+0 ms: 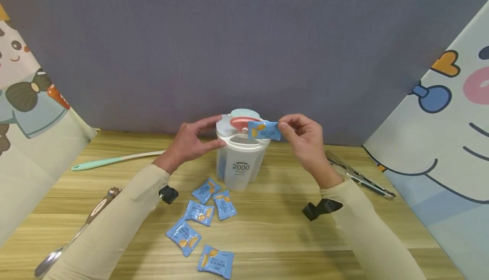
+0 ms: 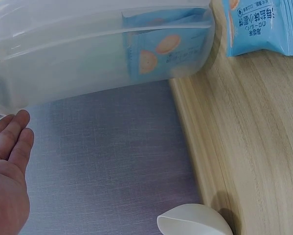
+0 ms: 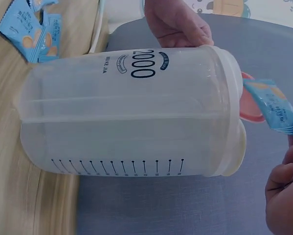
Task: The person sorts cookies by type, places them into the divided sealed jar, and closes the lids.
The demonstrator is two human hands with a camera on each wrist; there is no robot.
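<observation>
A translucent plastic storage canister [image 1: 240,167] marked 2000 stands upright on the table, a pink flap [image 1: 241,122] raised on its lid. My left hand [image 1: 191,141] rests against the lid's left side, thumb at the front and fingers farther back, straight in the left wrist view. Between thumb and fingers, my right hand [image 1: 303,138] pinches one end of a blue biscuit packet [image 1: 264,130]. That packet is held over the lid, beside the opening [image 1: 245,140]. Through the canister wall in the left wrist view shows a blue packet [image 2: 168,51] inside.
Several blue biscuit packets [image 1: 199,213] lie in front of the canister. At left are a mint-handled utensil [image 1: 97,163] and a spoon [image 1: 51,259] with a bear on its handle. Metal tongs [image 1: 363,178] lie at right. A grey panel [image 1: 244,51] stands behind.
</observation>
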